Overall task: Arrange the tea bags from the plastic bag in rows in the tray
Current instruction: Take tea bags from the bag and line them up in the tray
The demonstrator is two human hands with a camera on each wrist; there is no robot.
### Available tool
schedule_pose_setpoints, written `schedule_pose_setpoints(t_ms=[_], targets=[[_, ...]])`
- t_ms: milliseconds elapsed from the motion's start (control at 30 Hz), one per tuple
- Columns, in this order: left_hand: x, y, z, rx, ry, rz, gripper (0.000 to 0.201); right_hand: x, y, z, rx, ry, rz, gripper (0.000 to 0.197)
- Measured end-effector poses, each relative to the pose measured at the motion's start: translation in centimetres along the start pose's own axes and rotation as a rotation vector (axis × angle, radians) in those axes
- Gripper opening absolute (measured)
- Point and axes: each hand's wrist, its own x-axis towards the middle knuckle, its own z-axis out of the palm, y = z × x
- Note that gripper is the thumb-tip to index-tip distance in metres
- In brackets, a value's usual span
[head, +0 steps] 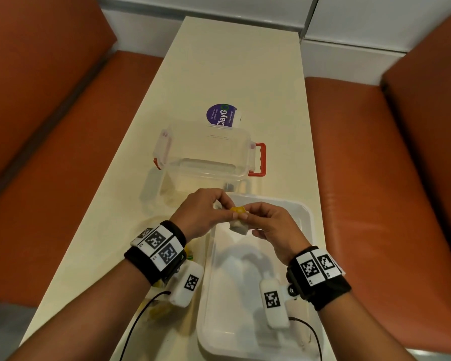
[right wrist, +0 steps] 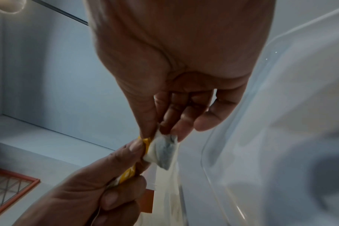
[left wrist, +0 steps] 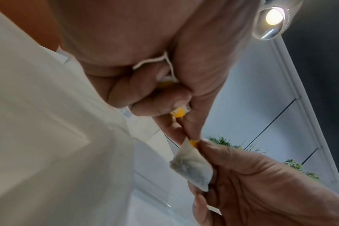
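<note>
Two hands meet above the tray's (head: 306, 212) twelve o'clock end, left hand (head: 201, 214) pinching the yellow tag (head: 238, 210), right hand (head: 274, 227) pinching the tea bag (head: 238, 226); best to free the string gently, then lay the bag flat.

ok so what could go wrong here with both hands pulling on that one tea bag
The left hand pinches the yellow tag and string while the right hand pinches the tea bag; tugging could snap the string or tear the paper, spilling tea.

The bag hangs over the far end of the tray; if it slips, it may land crooked, not in a row.
</note>
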Motion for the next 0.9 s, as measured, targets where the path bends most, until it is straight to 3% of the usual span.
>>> schedule_pose_setpoints(t_ms=[133, 267, 400, 533, 667, 733, 900], targets=[[0.5, -0.4, -0.3, 0.022, 0.03, -0.037, 0.024, 1.1, 0.2, -0.1, -0.059, -0.001, -0.008, 0.01], [1.3, -0.9, -1.9, 0.063, 0.138, -0.04, 0.017, 3.0, 1.1, 0.4, -0.137, 0.118, -0.053, 0.006], [2.3, -1.9, -4.2, 0.293, 0.19, -0.082, 0.007, 4.8, 2.5, 1.2, -0.285, 0.153, -0.034, 0.008], [2.9, -2.5, -4.1, 0.639, 0.047, -0.159, 0.016, 5.8, 3.4, 1.9, -0.196, 0.177, -0.001, 0.005], [3.6, -3.0, -2.0, 0.831, -0.084, -0.128, 0.035, 6.3, 4.2, 2.2, -0.283, 0.271, -0.001, 0.008], [3.8, -2.9, -1.1, 0.877, -0.116, -0.098, 0.034, 6.4, 4.5, 2.4, -0.348, 0.306, -0.015, 0.003], [4.2, -3.2, 0.3, 1.002, -0.123, -0.026, 0.028, 5.9, 4.0, 2.9, -0.532, 0.353, -0.088, 0.01]])
